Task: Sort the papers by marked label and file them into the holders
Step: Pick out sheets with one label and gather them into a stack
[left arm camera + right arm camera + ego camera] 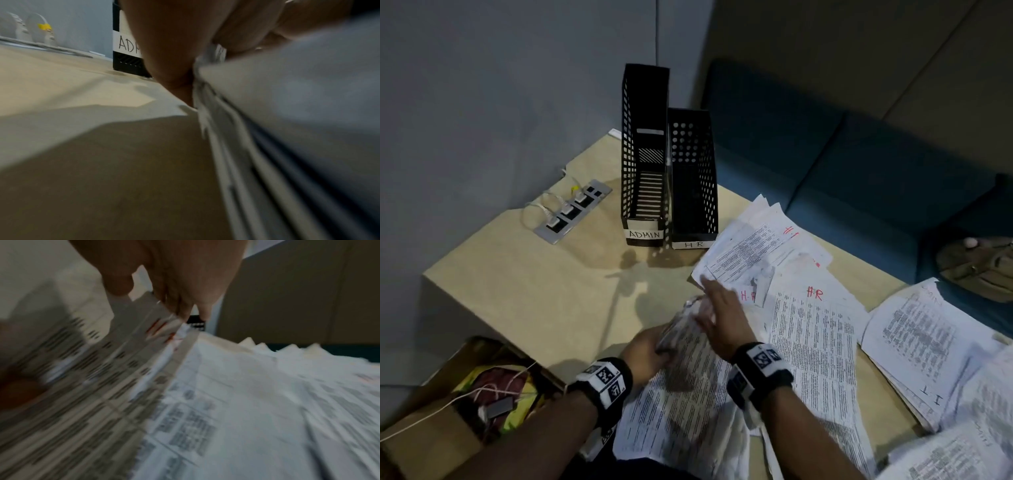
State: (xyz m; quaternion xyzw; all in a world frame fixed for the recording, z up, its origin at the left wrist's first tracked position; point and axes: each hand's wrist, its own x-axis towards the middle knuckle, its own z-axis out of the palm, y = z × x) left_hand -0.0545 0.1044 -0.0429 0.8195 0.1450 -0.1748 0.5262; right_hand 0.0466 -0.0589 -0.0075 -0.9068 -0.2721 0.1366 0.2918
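Two black mesh holders stand at the back of the table, one labelled ADMIN (643, 154) and one labelled HR (693, 178) to its right. In front of me my left hand (650, 349) grips the left edge of a lifted stack of printed papers (681, 370). My right hand (719, 308) pinches the stack's far edge between thumb and fingers. The left wrist view shows my left hand (174, 48) against the stack's (287, 97) edge, with the ADMIN holder (125, 43) behind. The right wrist view is blurred: my right hand (152, 300) is on the stack (92, 369), near red marks.
Loose sheets marked HR in red (815, 325) fan out to the right, and a pile marked IT (914, 346) lies further right. A power strip (573, 210) sits at the back left. An open cardboard box (493, 394) stands lower left. A blue sofa (859, 164) carries a bag (979, 267).
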